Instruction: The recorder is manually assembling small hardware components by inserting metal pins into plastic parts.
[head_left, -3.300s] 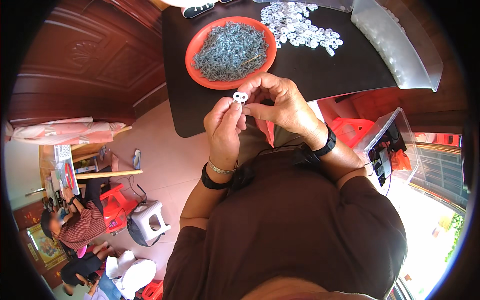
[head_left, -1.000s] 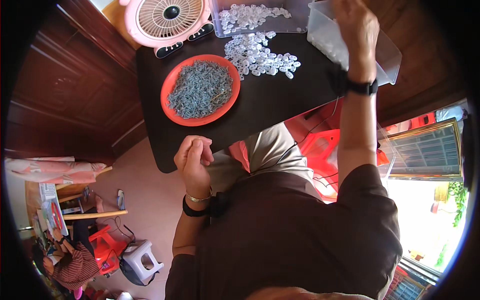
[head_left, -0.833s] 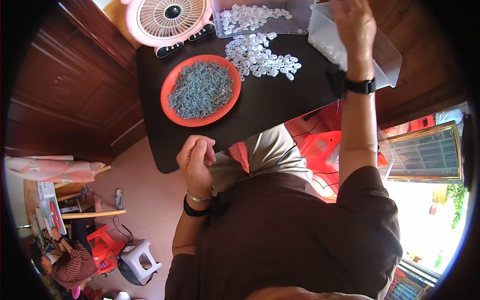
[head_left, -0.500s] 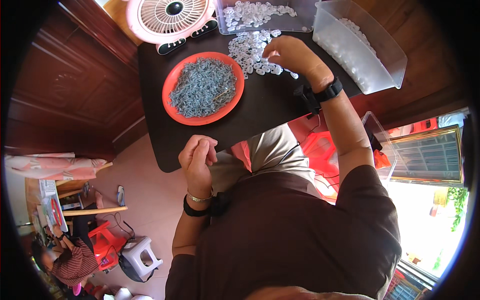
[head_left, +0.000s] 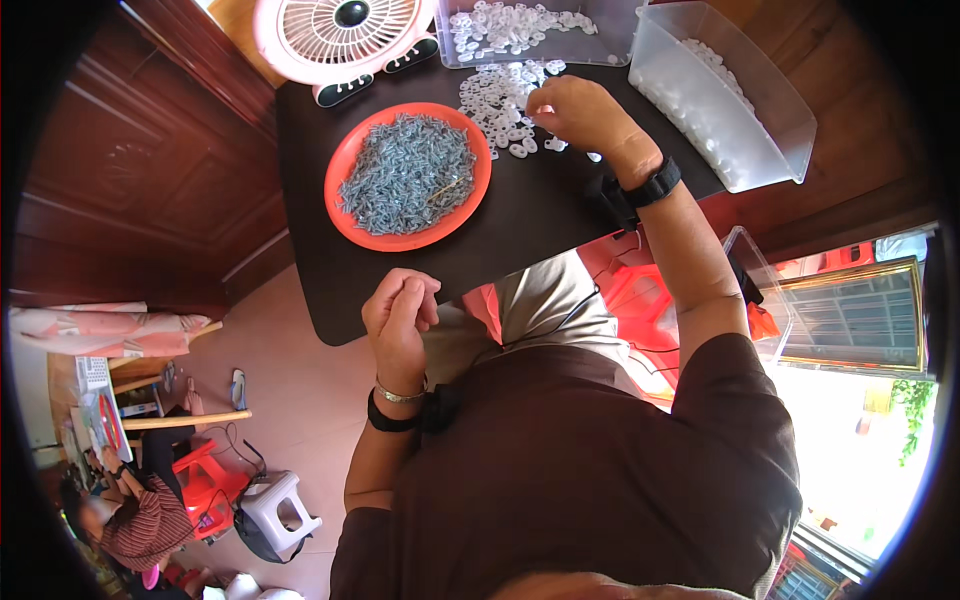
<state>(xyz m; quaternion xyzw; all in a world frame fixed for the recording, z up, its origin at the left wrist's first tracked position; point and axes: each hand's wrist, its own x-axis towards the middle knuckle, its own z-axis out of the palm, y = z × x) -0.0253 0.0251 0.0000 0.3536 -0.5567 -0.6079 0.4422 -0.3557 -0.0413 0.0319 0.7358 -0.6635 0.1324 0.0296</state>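
Meanwhile right hand (head_left: 578, 112) fingers white plastic pieces (head_left: 500, 95); left hand (head_left: 398, 318) curled closed.

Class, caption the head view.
Right hand reaches into white plastic pieces; left hand curled below orange plate.

An orange plate (head_left: 345, 165) is showing grey-blue screws (head_left: 408, 187) at upper centre; white plastic pieces (head_left: 497, 95) are lying on the black table (head_left: 530, 220); a pink fan (head_left: 340, 40) is sitting at the top.

Head camera, looking steeply down from above.
It faces the black table (head_left: 540, 215) and the person's own lap at close range; fisheye bending curves the edges, and no second view overlaps.
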